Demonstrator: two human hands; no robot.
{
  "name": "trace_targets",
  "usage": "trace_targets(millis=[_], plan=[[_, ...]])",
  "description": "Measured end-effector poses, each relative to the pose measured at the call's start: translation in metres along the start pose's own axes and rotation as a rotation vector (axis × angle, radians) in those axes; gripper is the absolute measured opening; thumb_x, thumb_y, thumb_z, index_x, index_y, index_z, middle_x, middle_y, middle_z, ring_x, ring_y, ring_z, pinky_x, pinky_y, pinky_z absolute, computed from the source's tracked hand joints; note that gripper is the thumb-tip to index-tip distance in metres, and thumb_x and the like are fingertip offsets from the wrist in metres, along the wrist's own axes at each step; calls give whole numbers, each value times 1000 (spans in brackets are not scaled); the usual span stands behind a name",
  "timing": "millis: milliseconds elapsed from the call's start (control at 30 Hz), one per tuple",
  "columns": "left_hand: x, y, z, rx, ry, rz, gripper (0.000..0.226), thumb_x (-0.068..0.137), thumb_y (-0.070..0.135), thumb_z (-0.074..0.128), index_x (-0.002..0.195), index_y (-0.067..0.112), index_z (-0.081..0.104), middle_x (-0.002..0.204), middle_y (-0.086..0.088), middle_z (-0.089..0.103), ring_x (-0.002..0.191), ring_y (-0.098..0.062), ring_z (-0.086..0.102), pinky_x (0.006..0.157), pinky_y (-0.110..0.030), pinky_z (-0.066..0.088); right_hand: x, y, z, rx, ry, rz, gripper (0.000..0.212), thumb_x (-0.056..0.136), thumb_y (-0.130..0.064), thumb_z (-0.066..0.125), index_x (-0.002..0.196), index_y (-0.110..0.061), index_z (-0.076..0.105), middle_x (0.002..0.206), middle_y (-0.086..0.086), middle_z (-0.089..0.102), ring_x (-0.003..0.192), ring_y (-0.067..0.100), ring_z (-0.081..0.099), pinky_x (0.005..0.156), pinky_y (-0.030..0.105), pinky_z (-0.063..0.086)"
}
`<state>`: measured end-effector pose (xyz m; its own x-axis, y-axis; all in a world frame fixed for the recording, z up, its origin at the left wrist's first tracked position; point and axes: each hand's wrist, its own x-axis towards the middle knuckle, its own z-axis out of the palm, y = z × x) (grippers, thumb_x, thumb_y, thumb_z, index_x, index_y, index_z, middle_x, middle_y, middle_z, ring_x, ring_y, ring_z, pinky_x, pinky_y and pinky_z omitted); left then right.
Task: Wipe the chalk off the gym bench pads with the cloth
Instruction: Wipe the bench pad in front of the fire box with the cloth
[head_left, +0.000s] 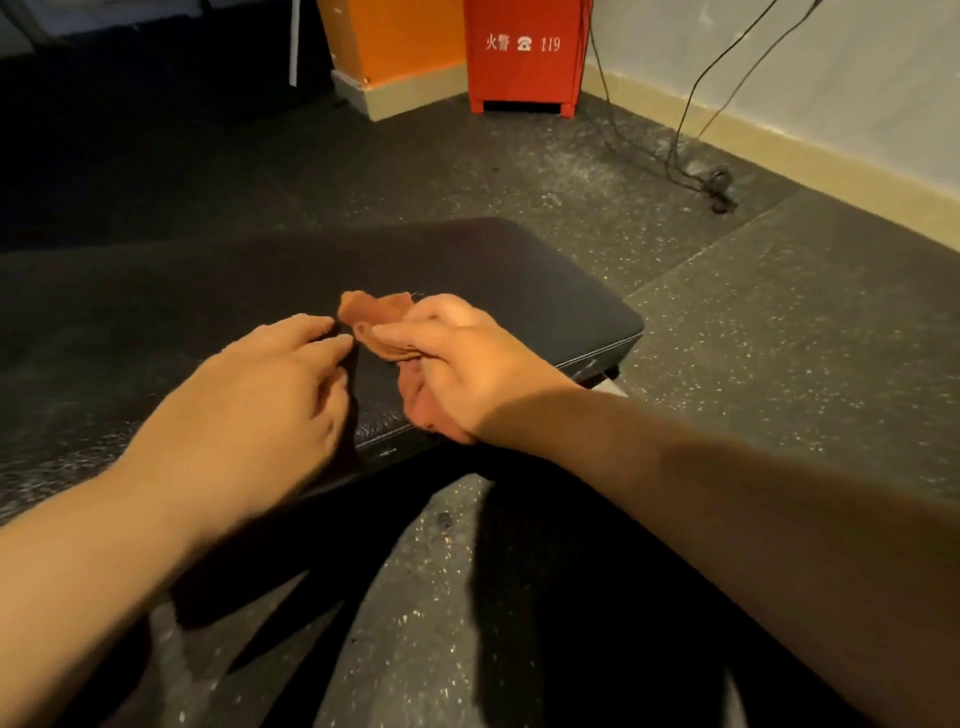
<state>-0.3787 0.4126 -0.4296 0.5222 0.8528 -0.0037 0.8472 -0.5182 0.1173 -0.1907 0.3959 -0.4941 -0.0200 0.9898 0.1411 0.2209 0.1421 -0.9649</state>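
Observation:
A black padded gym bench pad (493, 275) runs from the left edge to the middle of the head view, with pale chalk dust on its left part. My right hand (467, 358) grips a bunched orange-brown cloth (376, 317) just above the pad; folds of it stick out past my fingers and hang below my palm. My left hand (260, 389) reaches in from the left, its thumb and forefinger closing at the cloth's left edge, where I cannot tell if they touch it.
A dark speckled rubber floor (753, 338) surrounds the bench. A red fire cabinet (524, 52) and an orange block (400, 41) stand against the far wall. Black cables (691, 171) trail on the floor at the right. My dark-clothed legs fill the bottom.

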Motion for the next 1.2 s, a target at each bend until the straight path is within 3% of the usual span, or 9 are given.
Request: trace_targets(millis=[133,300,467,567,667,800,900,1067,1200], plan=[[-3,5,-3,62,-5,-7,46,102,35,35,146,27,48,155,6,39,138,-23,43,113,-39,36,4,4,-32,-43,256,109,20,90,8,50,80,1,66,120,13,69,66,22,38,50,32,26],[-1,12,0,225,28,-3,35,104,32,35,126,23,61,134,0,55,113,-27,59,92,-47,51,-2,-2,14,-564,152,-209,37,92,-6,45,114,-34,56,122,10,57,95,20,52,81,30,41],[-5,18,1,219,-28,21,30,104,32,37,121,21,60,132,-2,54,112,-26,57,90,-43,50,-21,26,-19,-772,184,-376,39,97,-5,45,130,-17,64,113,8,58,100,17,53,88,24,38],[-9,20,1,131,-22,13,33,105,30,39,129,18,59,136,-2,54,121,-24,55,97,-39,47,-26,35,-33,-627,396,-134,34,96,-1,42,120,-5,66,111,7,60,87,23,64,68,28,47],[-7,23,3,77,18,-7,30,104,25,44,126,17,63,136,-1,56,119,-22,57,100,-40,49,-28,6,-3,-332,336,-25,16,96,0,48,95,9,60,117,0,68,52,19,57,42,27,37],[-18,23,3,112,77,28,26,103,28,40,113,25,64,124,3,59,99,-22,62,82,-45,55,-42,-5,17,-517,220,-373,22,99,-1,48,111,6,65,112,0,63,80,16,64,67,27,52],[-32,14,-9,179,26,34,30,104,29,41,127,26,61,140,5,53,115,-21,60,91,-38,51,-35,11,-6,-759,181,-407,36,96,-2,46,124,-12,67,115,8,60,105,20,56,92,34,46],[-63,-1,-3,171,149,-3,37,105,26,36,134,16,58,145,0,51,127,-25,53,100,-42,47,-29,-13,29,-266,230,-102,25,96,-5,46,110,-2,67,104,-14,71,62,24,62,51,30,49],[-65,-2,-2,181,184,22,31,101,22,40,121,16,62,129,-2,57,109,-29,60,85,-46,53,-45,-24,46,-289,111,-333,31,99,-1,44,121,-5,65,120,-5,61,84,8,66,74,19,53]])
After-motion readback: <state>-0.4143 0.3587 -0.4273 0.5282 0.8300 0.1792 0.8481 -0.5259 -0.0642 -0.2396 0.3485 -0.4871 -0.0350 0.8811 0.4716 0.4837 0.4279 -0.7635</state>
